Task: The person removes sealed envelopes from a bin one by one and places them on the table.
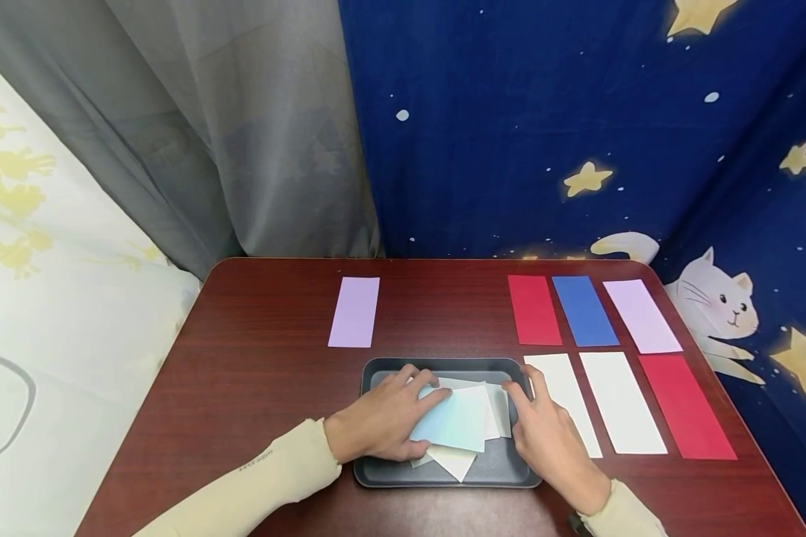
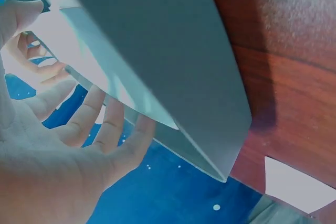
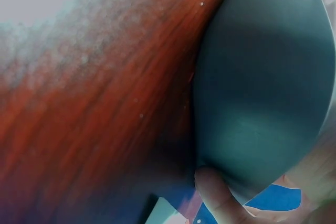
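Observation:
A dark grey tray (image 1: 376, 473) stands at the table's near middle, with a light blue card (image 1: 451, 421) uppermost on several overlapping pale cards (image 1: 455, 461). From the left my left hand (image 1: 392, 418) reaches over the tray, its fingers spread and touching the blue card's left side. Its fingers (image 2: 109, 124) look nearly straight in the left wrist view. My right hand (image 1: 554, 429) grips the tray's right rim. One finger (image 3: 218, 195) lies against the outer wall in the right wrist view; the rest of that grip is mostly hidden.
A lilac card (image 1: 354, 312) lies alone behind the tray to the left. On the right are two rows of cards: red (image 1: 534, 309), blue (image 1: 585, 311) and lilac (image 1: 642, 315) behind, white (image 1: 622, 403) and red (image 1: 687, 406) in front. Curtains (image 1: 477, 149) hang beyond the wooden table (image 1: 242, 358).

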`<action>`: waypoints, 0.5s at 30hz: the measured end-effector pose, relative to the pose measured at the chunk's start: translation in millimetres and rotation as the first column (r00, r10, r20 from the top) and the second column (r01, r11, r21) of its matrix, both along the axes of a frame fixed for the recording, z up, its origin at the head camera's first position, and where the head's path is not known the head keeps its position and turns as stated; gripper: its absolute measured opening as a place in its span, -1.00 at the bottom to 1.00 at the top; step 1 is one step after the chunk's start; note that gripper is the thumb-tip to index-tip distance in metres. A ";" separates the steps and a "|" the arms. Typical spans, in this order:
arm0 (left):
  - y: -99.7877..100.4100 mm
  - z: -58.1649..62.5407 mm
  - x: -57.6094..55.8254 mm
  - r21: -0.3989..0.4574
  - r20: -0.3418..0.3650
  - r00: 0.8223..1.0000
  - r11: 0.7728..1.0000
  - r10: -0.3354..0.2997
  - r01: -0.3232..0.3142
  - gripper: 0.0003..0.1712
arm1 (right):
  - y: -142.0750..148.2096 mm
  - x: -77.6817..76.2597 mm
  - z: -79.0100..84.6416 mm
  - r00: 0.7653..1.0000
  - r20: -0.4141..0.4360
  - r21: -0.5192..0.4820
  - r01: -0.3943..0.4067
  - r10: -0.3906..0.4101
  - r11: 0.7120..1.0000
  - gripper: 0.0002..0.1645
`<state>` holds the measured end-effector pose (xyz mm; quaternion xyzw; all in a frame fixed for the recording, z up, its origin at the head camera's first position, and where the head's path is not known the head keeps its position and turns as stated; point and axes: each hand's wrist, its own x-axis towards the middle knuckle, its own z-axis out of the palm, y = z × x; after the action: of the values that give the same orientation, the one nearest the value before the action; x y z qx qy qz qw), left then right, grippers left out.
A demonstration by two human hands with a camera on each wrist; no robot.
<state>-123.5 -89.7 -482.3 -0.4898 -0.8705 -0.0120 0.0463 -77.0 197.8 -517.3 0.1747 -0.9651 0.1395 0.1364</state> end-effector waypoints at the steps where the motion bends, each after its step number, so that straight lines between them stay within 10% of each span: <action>1: 0.0 1.3 -0.3 -0.004 -0.003 1.000 1.000 0.003 -0.003 -0.13 | -0.1 0.1 0.1 1.000 -0.002 -0.001 -0.001 0.001 1.000 -0.28; 15: -3.8 17.3 -11.4 -0.014 -0.018 0.995 0.995 0.094 -0.094 -0.14 | 0.2 0.9 -0.5 1.000 -0.011 -0.011 -0.010 0.009 1.000 -0.30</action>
<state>-134.9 -93.5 -465.1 -0.4487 -0.8922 0.0009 0.0508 -76.2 198.0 -517.7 0.1792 -0.9627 0.1447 0.1421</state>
